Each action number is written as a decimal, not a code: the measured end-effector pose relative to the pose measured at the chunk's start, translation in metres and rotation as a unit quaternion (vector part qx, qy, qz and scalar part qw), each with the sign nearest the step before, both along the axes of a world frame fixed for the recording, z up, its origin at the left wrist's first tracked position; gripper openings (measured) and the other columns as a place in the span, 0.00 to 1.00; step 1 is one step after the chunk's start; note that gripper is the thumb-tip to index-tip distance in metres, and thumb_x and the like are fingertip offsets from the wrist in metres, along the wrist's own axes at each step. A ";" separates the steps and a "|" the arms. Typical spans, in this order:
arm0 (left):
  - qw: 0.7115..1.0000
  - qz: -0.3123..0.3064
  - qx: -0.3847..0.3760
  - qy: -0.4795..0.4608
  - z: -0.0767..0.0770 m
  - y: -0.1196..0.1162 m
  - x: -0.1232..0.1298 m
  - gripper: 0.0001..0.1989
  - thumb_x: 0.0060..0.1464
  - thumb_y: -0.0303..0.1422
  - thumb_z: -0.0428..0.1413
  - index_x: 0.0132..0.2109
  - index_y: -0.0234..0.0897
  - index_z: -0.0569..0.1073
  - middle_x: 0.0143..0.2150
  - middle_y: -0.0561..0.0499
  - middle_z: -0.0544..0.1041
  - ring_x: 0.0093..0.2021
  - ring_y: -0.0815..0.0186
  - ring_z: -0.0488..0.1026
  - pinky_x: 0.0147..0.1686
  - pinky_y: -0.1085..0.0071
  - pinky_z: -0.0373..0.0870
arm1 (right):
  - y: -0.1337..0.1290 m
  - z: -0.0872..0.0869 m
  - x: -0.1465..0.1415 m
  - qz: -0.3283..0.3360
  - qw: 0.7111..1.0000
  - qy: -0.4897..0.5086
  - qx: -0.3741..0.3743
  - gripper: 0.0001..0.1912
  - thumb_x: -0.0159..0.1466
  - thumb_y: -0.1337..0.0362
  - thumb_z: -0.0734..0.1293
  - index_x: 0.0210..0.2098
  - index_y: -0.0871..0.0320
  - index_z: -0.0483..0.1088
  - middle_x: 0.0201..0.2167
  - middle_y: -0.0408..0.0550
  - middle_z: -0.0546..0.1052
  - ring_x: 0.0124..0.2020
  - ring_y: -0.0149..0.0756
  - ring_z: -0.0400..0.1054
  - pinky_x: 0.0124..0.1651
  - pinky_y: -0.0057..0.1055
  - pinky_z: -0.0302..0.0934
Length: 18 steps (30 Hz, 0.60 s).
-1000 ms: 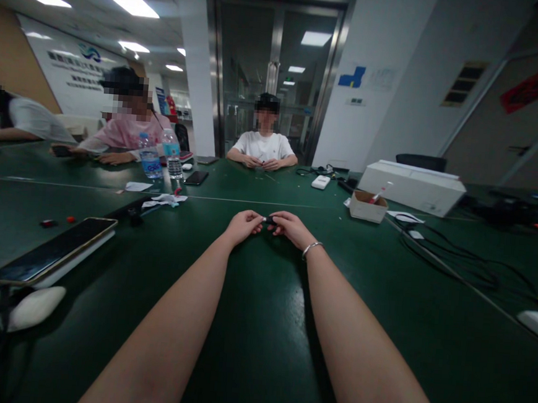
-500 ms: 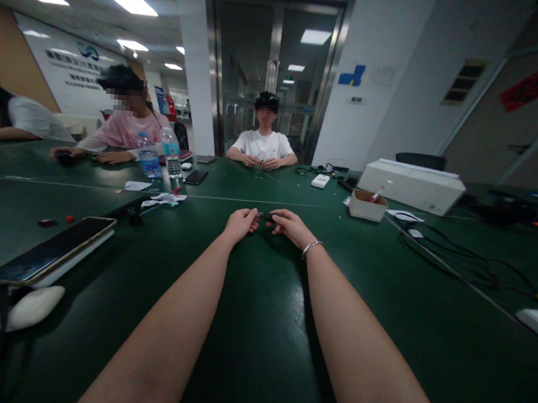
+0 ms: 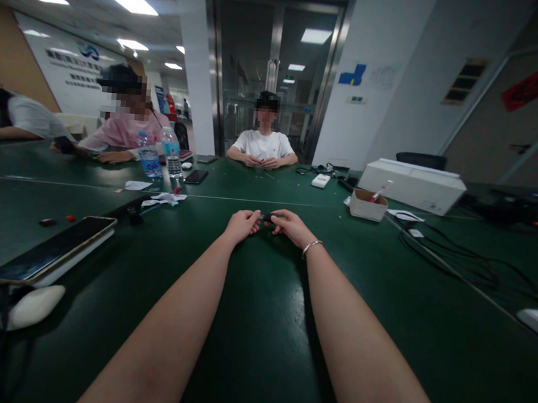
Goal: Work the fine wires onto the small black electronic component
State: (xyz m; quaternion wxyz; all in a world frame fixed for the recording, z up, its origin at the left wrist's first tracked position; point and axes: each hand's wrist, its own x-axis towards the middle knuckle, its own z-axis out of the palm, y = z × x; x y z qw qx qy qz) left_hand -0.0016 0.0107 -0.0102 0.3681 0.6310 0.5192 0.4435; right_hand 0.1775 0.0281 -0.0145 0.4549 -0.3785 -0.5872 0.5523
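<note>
Over the green table (image 3: 259, 325), both my arms are stretched forward with the hands close together. My left hand (image 3: 243, 226) is closed in a pinch on the left end of a small black object (image 3: 266, 217). From the other side, the thumb and fingers of my right hand (image 3: 292, 228) pinch its right end. The two ends now meet between my fingertips. It is short and dark, too small to name, and partly covered by my fingers. A silver bracelet (image 3: 312, 249) circles my right wrist.
To the left lie a phone (image 3: 55, 250) on a white box, a white mouse-like object (image 3: 36, 307) and crumpled paper (image 3: 164, 200). Two water bottles (image 3: 149, 158) stand farther back. A small open box (image 3: 368, 206) and black cables (image 3: 470, 254) are at right. Several people sit around the table.
The small pieces in my two hands, apart by a slight gap before, have come together. My hands have barely moved. A person at the left has raised a dark object.
</note>
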 end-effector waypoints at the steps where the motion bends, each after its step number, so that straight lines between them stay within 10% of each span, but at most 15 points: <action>1: 1.000 0.002 0.001 -0.002 0.000 0.000 0.000 0.20 0.56 0.45 0.50 0.29 0.32 0.71 0.22 0.50 0.72 0.20 0.72 0.67 0.23 0.75 0.64 | 0.000 0.000 0.000 -0.001 1.000 -0.002 0.000 0.07 0.61 0.71 0.67 0.39 0.61 0.67 0.23 0.42 0.75 0.16 0.22 0.65 0.24 0.20 0.64; 18: 1.000 -0.009 -0.017 -0.020 0.001 0.000 0.000 0.18 0.56 0.44 0.51 0.29 0.32 0.71 0.22 0.50 0.72 0.21 0.73 0.67 0.24 0.75 0.64 | 0.001 0.000 0.001 -0.008 1.000 0.002 0.002 0.07 0.59 0.69 0.69 0.36 0.64 0.69 0.21 0.43 0.74 0.18 0.23 0.66 0.25 0.19 0.63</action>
